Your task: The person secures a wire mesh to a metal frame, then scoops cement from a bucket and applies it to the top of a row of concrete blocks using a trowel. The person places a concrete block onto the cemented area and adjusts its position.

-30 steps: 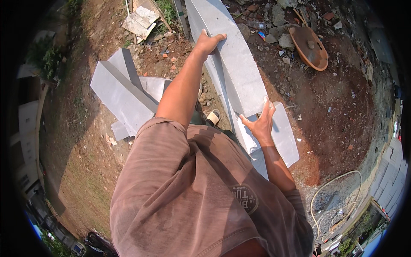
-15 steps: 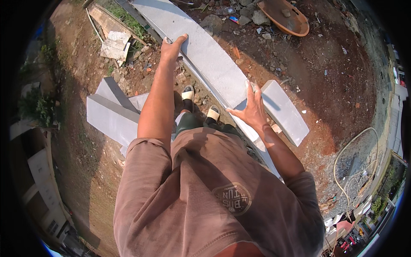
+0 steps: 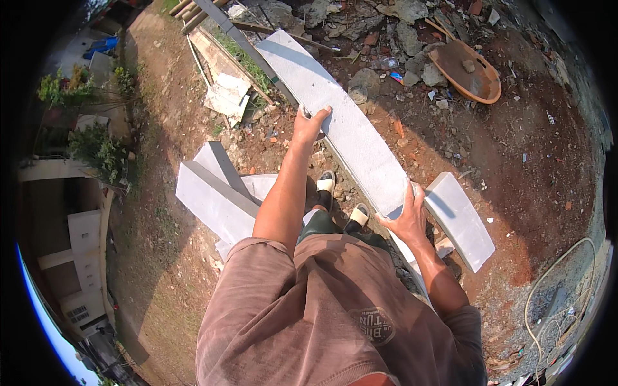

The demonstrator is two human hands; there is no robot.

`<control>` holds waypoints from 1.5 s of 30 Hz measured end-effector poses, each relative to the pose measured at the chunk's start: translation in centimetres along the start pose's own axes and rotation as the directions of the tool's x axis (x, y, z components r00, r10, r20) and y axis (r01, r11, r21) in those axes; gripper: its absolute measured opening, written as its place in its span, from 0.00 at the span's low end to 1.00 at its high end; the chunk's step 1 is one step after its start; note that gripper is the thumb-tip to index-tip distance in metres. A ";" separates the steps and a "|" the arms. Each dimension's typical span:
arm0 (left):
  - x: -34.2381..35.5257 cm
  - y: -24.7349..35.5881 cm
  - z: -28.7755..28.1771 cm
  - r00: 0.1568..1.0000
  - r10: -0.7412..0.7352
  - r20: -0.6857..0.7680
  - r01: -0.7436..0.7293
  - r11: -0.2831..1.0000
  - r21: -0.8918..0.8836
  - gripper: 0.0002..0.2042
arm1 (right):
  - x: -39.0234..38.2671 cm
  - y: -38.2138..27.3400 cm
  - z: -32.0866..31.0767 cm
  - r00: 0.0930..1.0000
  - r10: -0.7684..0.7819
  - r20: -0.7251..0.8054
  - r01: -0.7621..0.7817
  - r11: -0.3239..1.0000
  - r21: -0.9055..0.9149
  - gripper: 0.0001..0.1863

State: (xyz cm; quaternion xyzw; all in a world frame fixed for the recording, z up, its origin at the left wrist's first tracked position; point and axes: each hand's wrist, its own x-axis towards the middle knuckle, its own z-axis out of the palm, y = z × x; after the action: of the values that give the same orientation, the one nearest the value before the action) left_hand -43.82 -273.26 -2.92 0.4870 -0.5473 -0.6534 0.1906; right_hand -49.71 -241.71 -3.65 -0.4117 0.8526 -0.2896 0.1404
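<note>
A long pale grey lightweight concrete block (image 3: pixel 360 138) stretches diagonally from upper left to lower right before me. My left hand (image 3: pixel 312 123) grips its near long edge around the middle, thumb resting on the top face. At the near right end, my right hand (image 3: pixel 407 215) is spread around the corner, with fingers on the far side and thumb on the near side. The fingers beneath the block are hidden. A straight grey rail (image 3: pixel 239 40) runs along the block's near side and shows beyond its far end.
To the right lies another grey block (image 3: pixel 460 222). Several blocks (image 3: pixel 215 196) are stacked crosswise at left. An orange basin (image 3: pixel 470 71) rests among rubble (image 3: pixel 409 42). A pale hose (image 3: pixel 537 289) curls over gravel at lower right. Flat broken boards (image 3: pixel 228 96) lie at upper left.
The view has shifted, so the scene sits lower and further right, and the block's far end shows. Both hands keep their grip. Less of the pale strip shows along the block's near edge.
</note>
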 end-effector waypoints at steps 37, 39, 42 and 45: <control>0.9 0.1 0.5 0.999 -0.005 -0.032 0.005 1.000 0.003 0.29 | 0.7 0.0 0.2 1.000 0.020 0.014 -0.020 1.000 -0.024 0.62; 0.8 -0.1 0.3 1.000 0.015 0.002 -0.015 1.000 0.014 0.33 | 0.6 0.1 0.4 0.999 0.034 0.020 -0.033 0.999 -0.012 0.62; 1.2 -0.8 0.2 0.999 0.047 0.004 -0.047 0.998 0.033 0.34 | 0.4 0.2 0.4 1.000 0.007 -0.006 -0.007 1.000 -0.018 0.62; 1.0 -0.3 0.2 0.999 0.031 0.019 -0.032 0.999 0.037 0.35 | 0.6 0.0 0.3 1.000 -0.003 -0.012 0.003 1.000 -0.024 0.62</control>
State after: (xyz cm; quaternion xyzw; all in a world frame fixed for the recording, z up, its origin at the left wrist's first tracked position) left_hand -44.38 -273.85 -3.64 0.4759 -0.5687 -0.6444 0.1867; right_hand -49.95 -242.28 -3.95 -0.4127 0.8562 -0.2822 0.1299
